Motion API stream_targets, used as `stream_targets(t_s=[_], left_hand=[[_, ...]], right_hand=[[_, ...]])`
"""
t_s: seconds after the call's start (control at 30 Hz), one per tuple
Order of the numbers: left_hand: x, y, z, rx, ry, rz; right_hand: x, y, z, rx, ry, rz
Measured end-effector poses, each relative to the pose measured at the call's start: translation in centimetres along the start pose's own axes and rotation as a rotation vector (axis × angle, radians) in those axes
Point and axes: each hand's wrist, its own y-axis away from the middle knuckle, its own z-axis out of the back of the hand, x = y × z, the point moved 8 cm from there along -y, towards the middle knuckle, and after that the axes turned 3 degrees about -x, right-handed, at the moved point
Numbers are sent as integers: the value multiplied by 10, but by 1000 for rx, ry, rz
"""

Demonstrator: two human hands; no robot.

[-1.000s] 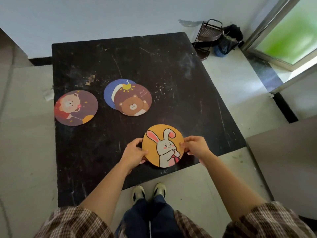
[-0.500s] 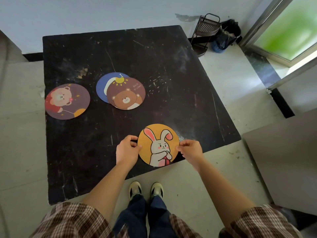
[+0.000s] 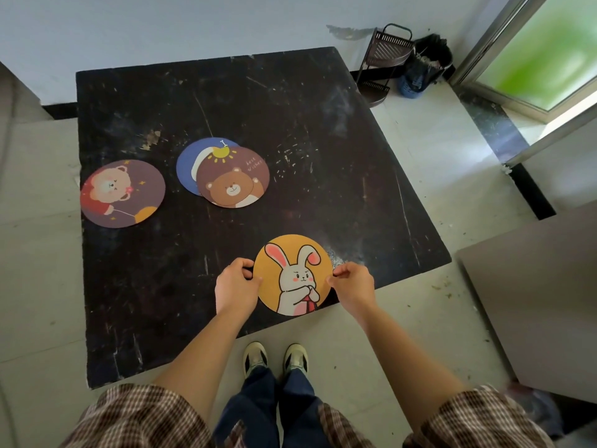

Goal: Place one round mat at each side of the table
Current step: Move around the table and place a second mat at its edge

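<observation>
Wire rack (image 3: 386,58) beside dark bag (image 3: 428,64); glass door (image 3: 546,50).

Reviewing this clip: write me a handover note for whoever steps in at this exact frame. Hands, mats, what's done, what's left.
Left hand: fingers pinching the left rim of the round orange rabbit mat.
Right hand: pinching its right rim.
That mat sits at the near edge of the scratched black square table, slightly overhanging it.
Round purple mat with a bear and balloon: flat by the left edge.
Round brown bear mat: near the middle, overlapping a round blue mat beneath it.
Done: left side; near side nearly set.
Left: release the rabbit mat, then take the two stacked mats to the far and right sides.
</observation>
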Motion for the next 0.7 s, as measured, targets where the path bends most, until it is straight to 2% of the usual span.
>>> stream_targets(t_s=[0.7], left_hand=[[-1, -5, 0, 29, -91, -12]], right_hand=[[-4, 2, -5, -49, 38, 63]])
